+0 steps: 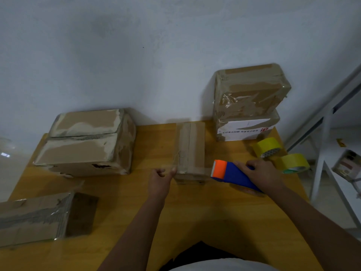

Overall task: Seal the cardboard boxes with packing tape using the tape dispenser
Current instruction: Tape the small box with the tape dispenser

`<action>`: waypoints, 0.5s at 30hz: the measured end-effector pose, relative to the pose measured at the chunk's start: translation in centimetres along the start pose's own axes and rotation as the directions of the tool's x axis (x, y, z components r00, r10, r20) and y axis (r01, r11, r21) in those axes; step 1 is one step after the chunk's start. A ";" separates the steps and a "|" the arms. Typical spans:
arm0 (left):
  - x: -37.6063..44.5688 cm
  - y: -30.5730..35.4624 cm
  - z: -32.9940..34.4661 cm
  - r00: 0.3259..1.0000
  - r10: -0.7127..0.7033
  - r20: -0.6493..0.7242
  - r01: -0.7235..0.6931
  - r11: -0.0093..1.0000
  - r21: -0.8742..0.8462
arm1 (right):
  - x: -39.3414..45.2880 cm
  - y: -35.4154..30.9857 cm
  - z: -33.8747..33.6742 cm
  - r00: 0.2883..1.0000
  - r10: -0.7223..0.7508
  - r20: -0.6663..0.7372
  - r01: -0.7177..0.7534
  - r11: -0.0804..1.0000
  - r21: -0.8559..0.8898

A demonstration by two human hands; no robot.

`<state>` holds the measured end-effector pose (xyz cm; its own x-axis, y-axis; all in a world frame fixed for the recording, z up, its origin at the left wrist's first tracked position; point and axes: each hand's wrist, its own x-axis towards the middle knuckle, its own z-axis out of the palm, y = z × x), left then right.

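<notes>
A small narrow cardboard box (192, 147) lies in the middle of the wooden table (195, 212), with tape along its top seam. My right hand (261, 173) grips a blue tape dispenser (234, 175) with an orange cutter head, just right of the box's near end. My left hand (160, 178) is at the box's near left corner, thumb and fingers pinched; a faint strip of clear tape seems to run from them across the box's near end. Whether it reaches the dispenser is too blurred to tell.
A large taped box (88, 141) stands at the left by the wall. Two taped boxes (248, 102) are stacked at the back right. Two yellow tape rolls (281, 155) lie beside my right hand. Another box (45, 216) lies at the near left edge. A white rack stands right of the table.
</notes>
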<state>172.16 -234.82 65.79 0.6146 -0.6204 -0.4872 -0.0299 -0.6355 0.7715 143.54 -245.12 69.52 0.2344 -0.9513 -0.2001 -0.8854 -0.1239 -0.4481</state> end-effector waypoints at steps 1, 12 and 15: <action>0.0 0.1 0.0 1.000 0.000 0.009 -0.001 1.000 0.011 | 0.0 0.0 0.0 1.000 0.014 0.009 -0.013 1.000 -0.019; 0.3 0.3 -0.2 0.996 0.036 0.078 -0.041 0.997 0.061 | -0.3 0.5 0.9 0.998 0.064 0.014 -0.064 0.998 0.016; 0.1 0.4 -0.4 0.995 0.041 0.093 -0.055 0.988 0.145 | -0.5 0.4 0.9 0.997 0.074 0.011 -0.075 0.997 0.013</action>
<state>172.54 -234.97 66.19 0.5368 -0.6862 -0.4909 -0.1776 -0.6607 0.7294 143.46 -244.43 68.61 0.1723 -0.9547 -0.2425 -0.8950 -0.0489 -0.4434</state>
